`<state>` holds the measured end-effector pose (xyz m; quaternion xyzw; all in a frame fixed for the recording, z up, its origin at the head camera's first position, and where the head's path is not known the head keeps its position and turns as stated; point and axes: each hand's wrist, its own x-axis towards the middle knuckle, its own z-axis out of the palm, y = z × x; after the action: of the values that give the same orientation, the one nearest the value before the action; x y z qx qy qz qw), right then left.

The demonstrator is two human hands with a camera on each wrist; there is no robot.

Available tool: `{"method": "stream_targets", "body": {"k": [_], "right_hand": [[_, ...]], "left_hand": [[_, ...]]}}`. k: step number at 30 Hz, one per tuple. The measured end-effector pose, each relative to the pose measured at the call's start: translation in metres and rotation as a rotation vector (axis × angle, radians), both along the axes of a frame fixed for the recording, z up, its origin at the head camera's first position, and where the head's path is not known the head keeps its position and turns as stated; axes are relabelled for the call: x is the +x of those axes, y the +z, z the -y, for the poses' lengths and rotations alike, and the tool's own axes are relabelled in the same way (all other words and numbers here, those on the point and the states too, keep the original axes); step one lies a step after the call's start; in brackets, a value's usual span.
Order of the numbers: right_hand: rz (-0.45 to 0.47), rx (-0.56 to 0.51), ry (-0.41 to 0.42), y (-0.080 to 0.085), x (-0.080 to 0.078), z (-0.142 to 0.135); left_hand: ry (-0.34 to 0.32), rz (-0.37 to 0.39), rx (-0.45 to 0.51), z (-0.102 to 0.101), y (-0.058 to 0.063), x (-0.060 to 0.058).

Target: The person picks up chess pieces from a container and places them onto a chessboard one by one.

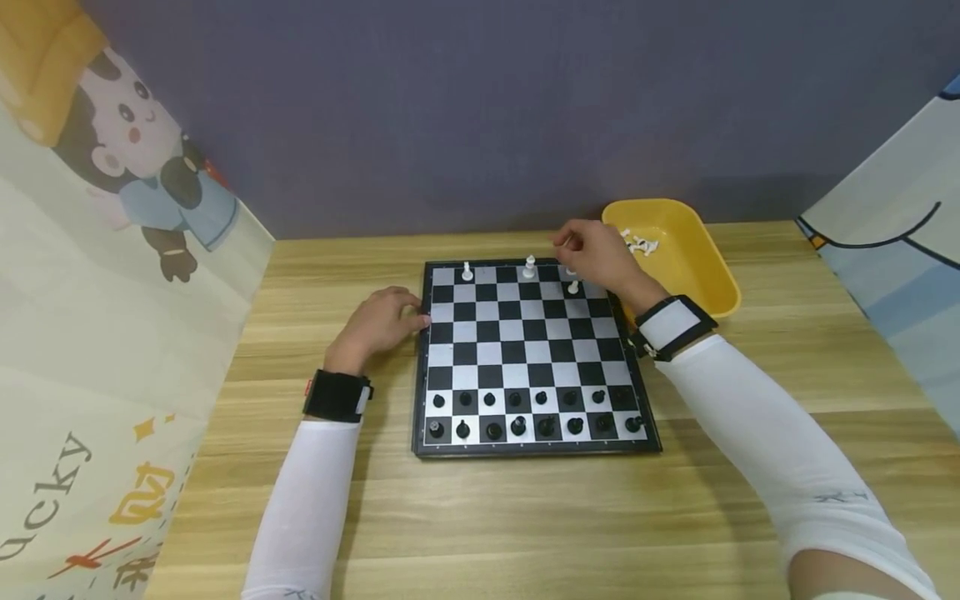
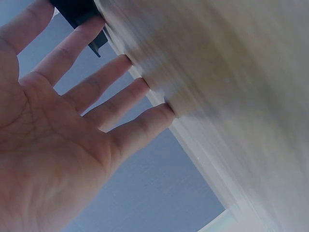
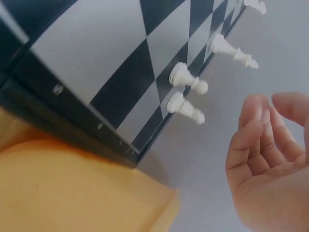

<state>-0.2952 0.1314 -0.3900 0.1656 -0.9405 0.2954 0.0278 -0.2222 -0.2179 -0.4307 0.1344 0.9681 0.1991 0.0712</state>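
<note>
A black-and-white chessboard [image 1: 487, 333] lies on the wooden table. At its left edge rests my left hand [image 1: 384, 321], fingers extended and thumb at the rim; in the left wrist view its fingertips [image 2: 166, 112] meet the tabletop. Over the far right corner hovers my right hand [image 1: 600, 254], fingers loosely bent. No piece shows between its thumb and fingers in the right wrist view. Below it stand a white pawn [image 3: 188, 79] and another white piece [image 3: 185, 108] behind it. A tall white piece [image 1: 529, 267] and a smaller white one [image 1: 467, 272] stand along the far row.
Black chess pieces [image 1: 518, 426] fill the two near rows. Right of the board, a yellow tray [image 1: 697, 275] holds several white pieces [image 1: 641, 245], partly behind my right hand. A grey wall [image 1: 450, 125] rises behind the table [image 1: 525, 525], with printed panels on both sides.
</note>
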Motion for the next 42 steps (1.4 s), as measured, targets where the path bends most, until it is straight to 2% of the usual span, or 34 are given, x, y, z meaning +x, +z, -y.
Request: {"method": "stream_targets", "body": {"k": [9, 16, 19, 24, 32, 37, 42], "right_hand": [[0.021, -0.139, -0.086, 0.008, -0.003, -0.032], [0.058, -0.37, -0.225, 0.022, -0.007, -0.068], [0.09, -0.398, -0.239, 0.022, -0.007, -0.077], [0.165, -0.292, -0.237, 0.008, -0.007, -0.087], [0.297, -0.065, -0.148, -0.019, -0.01, -0.095], [0.277, 0.073, -0.118, -0.035, -0.013, -0.098], [0.241, 0.142, -0.094, -0.043, -0.012, -0.099]], "left_hand": [[0.007, 0.001, -0.009, 0.002, 0.0, 0.001], [-0.008, -0.004, 0.011, -0.004, -0.001, 0.0], [0.0, 0.0, 0.001, -0.003, -0.002, 0.001], [-0.005, 0.005, -0.004, -0.001, 0.0, 0.003], [0.003, -0.001, -0.007, -0.002, 0.0, 0.004], [0.004, -0.005, -0.012, -0.002, 0.0, 0.004], [0.004, -0.004, -0.01, -0.001, -0.001, 0.003]]}}
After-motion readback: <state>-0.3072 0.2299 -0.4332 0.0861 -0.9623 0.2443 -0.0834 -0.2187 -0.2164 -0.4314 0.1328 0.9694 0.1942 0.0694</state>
